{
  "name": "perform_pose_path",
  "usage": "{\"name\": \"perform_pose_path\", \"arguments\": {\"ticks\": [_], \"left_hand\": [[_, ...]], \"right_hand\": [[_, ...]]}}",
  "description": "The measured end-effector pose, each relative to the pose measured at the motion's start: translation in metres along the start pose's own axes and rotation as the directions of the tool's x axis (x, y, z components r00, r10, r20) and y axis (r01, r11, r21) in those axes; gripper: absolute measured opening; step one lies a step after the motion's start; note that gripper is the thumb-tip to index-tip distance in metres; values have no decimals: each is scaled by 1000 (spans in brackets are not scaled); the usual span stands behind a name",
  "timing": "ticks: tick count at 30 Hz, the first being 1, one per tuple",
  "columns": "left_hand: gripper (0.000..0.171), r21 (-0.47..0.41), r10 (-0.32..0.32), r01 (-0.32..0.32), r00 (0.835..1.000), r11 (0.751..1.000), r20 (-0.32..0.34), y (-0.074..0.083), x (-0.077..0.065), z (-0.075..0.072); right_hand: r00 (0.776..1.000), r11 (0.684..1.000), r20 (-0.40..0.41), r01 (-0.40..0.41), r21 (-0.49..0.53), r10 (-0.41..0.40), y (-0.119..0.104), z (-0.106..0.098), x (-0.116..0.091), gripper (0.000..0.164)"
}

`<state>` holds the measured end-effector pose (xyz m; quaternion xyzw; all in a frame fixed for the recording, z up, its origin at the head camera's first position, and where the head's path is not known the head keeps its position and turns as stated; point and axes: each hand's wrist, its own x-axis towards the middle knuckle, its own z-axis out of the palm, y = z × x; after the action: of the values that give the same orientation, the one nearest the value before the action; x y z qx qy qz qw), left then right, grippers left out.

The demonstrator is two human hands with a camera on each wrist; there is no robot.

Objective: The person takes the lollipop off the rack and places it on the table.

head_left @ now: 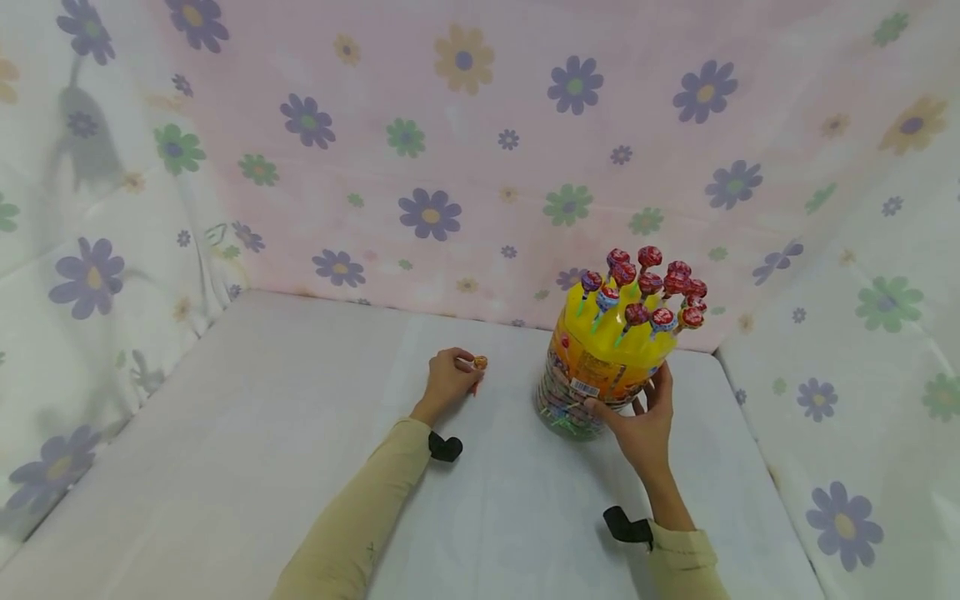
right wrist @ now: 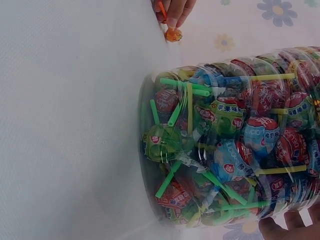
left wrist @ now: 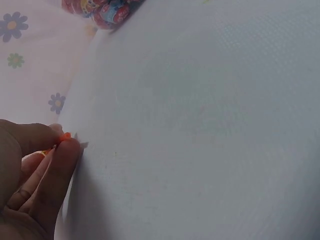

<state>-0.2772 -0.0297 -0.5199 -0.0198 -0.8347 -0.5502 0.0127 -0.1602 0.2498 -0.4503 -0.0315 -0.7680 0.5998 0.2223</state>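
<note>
Between its thumb and fingers my left hand (head_left: 450, 382) pinches an orange-wrapped lollipop (head_left: 480, 362) just above the white table. Its orange stick (right wrist: 162, 10) shows in the right wrist view. To the right is a clear jar (head_left: 558, 396) with an orange label, packed with wrapped lollipops and green and yellow sticks. Several red, purple and blue lollipops (head_left: 636, 314) stand in its yellow top (head_left: 600, 339). My right hand (head_left: 645, 429) grips the jar's near right side, thumb by the barcode; its far fingers are partly hidden behind the jar.
The table (head_left: 300, 433) has a white cover. A pink flowered cloth (head_left: 480, 150) hangs along the back, with white flowered cloth (head_left: 862, 333) at the sides. A black wrist mount (head_left: 446, 448) sticks out beside each sleeve.
</note>
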Motion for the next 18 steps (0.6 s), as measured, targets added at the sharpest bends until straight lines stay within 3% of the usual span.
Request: {"name": "perform_pose_path", "arguments": {"ticks": [6, 18], "left_hand": [[22, 100, 35, -34, 999, 994, -11, 7, -5, 1], [24, 142, 75, -73, 997, 987, -8, 7, -9, 0]], "right_hand": [[1000, 1000, 2, 5, -6, -5, 22, -2, 7, 106], [999, 999, 4, 33, -29, -33, 23, -3, 6, 103]]}}
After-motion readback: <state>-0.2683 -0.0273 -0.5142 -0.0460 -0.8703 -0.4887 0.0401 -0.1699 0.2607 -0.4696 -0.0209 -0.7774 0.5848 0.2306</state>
